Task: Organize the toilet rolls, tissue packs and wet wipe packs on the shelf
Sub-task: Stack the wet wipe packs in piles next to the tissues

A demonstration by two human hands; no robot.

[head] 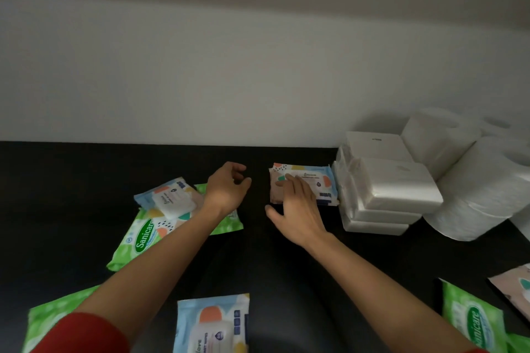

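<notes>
My right hand [296,209] lies flat on a colourful wet wipe pack [311,178], which sits on the black shelf [86,163] against a stack of white tissue packs [384,192]. My left hand [226,186] hovers just left of that pack with loosely curled fingers, holding nothing. White toilet rolls [481,189] stand to the right of the tissue stack. Under my left forearm lies a colourful wet wipe pack [169,198] on top of a green Sanicare pack [140,235].
Another colourful wipe pack [212,324] lies at the near edge, with a green pack [48,321] at the near left. At the near right lie a green Sanicare pack [473,318] and a pinkish pack [513,289]. A white wall [229,80] stands behind the shelf.
</notes>
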